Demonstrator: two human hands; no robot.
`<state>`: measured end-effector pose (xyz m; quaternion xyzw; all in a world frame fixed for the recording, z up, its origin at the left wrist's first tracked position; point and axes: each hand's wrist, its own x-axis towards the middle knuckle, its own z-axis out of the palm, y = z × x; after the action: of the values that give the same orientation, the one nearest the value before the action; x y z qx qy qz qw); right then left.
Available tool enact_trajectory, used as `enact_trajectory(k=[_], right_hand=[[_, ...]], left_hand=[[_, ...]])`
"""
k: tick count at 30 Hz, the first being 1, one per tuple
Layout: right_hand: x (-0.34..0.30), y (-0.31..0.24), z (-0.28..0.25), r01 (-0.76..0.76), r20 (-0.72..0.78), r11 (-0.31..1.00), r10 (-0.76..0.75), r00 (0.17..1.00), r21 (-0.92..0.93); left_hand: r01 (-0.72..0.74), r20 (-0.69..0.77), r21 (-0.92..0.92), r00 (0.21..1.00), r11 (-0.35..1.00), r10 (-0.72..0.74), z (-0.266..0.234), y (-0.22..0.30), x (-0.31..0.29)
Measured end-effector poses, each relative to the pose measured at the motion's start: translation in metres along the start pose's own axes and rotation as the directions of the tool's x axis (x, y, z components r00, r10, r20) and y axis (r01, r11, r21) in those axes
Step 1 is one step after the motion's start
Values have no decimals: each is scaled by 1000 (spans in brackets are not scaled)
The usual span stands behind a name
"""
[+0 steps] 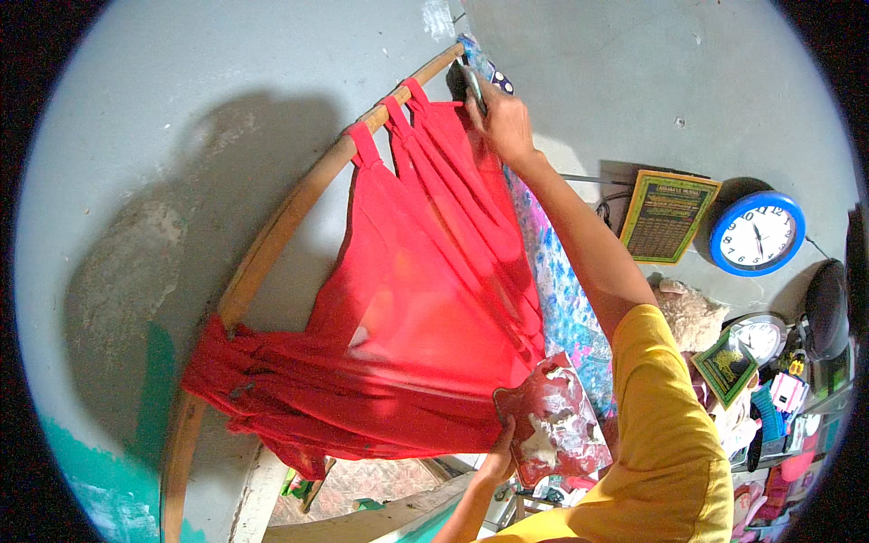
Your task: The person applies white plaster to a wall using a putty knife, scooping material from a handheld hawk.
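Red cloth (434, 308) hangs by loops from wooden pole (279, 228) in head view. Right hand (503, 119) closed around thin greyish tool (475, 89), near pole's upper end; tool's exact kind unclear. Left hand (496, 460) grips edge of white-smeared reddish board (554, 425), beside cloth's lower right.
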<state>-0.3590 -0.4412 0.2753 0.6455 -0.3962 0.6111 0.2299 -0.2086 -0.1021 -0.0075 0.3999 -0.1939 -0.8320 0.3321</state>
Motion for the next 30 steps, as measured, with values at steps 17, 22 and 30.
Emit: enact_trajectory(k=[17,22,30], right_hand=[[-14,-6,-6,54,69,992,-62,996,111],[-14,-2,-5,-65,-5,998,65,998,7],[2,2,6,-45,16,998,45,999,-43]], left_hand=[[-2,-9,51,1000,999,3,2,1,-5],[16,54,-11,998,1000,-15,-12,-10,8],[32,29,-41,999,999,-31,-3,-4,0]])
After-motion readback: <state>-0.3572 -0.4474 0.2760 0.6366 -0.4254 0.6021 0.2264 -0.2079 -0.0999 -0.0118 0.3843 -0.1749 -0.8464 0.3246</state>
